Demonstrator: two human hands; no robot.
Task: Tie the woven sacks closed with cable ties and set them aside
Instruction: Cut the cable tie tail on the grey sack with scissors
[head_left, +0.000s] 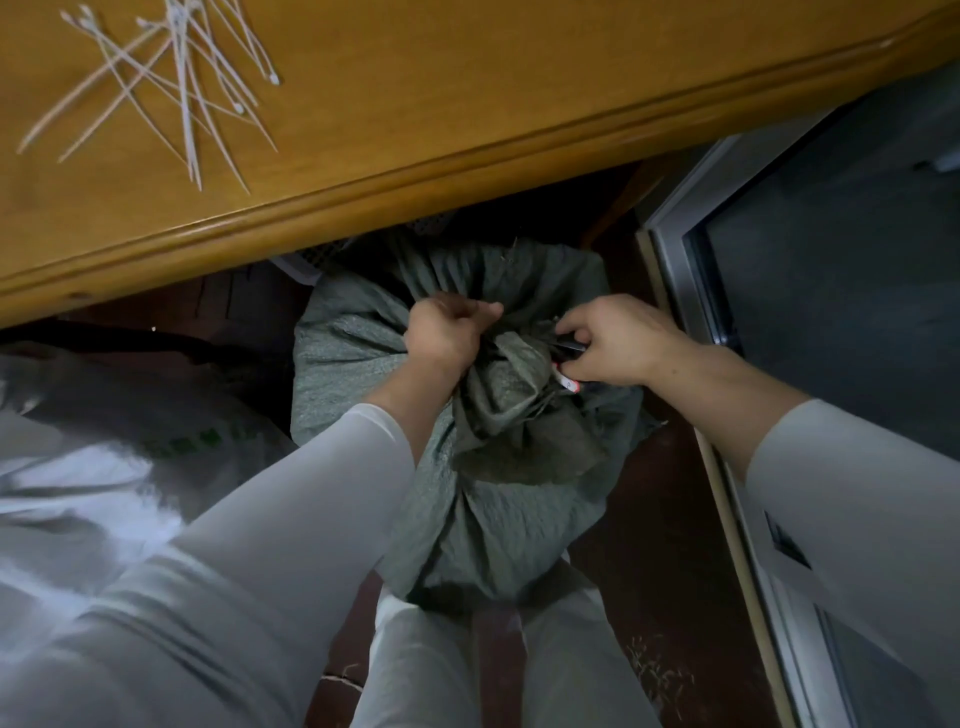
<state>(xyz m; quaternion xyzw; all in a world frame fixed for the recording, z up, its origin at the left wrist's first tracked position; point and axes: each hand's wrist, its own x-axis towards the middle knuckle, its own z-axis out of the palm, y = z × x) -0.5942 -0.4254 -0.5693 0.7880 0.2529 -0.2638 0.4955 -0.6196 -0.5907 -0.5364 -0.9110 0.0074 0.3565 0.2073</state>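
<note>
A grey-green woven sack (353, 358) stands on the dark floor between my legs, its mouth gathered into a bunched neck (514, 395). My left hand (447, 332) grips the gathered neck from the left in a fist. My right hand (613, 343) pinches a small dark tool with a white and red end (569, 382) against the right side of the neck; what it does there is hidden by the fingers. Several white cable ties (176, 88) lie loose on the wooden table top at the upper left.
The wooden table (467, 104) overhangs the sack from above. A white woven sack with green print (130, 415) lies at the left beside my arm. A metal door frame (670, 249) and dark glass panel stand at the right. Straw bits litter the floor.
</note>
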